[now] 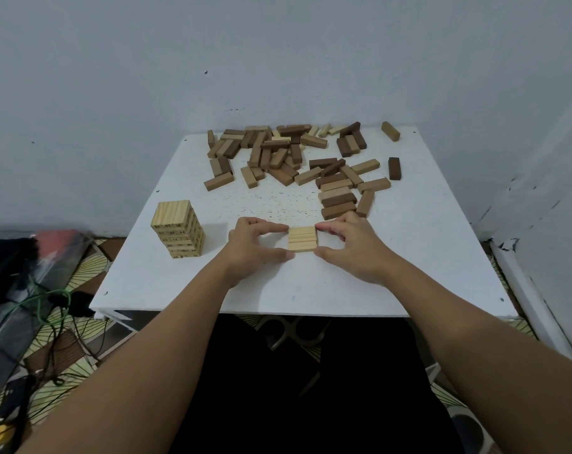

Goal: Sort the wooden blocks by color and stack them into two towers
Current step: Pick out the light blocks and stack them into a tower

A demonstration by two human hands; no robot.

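Note:
Three pale wooden blocks [302, 239] lie side by side as a flat square near the table's front middle. My left hand [255, 249] pinches the row's left ends between index finger and thumb. My right hand [350, 245] pinches the right ends the same way. A tower of pale blocks [178, 229], several layers high, stands to the left of my hands. A loose heap of mixed pale, tan and dark brown blocks [297, 158] is spread over the far half of the white table [310, 290].
Walls close in behind the table and on its right. Single dark blocks [394, 168] and a tan one [390, 131] lie apart at the far right. Cables and bags [32, 290] clutter the floor on the left.

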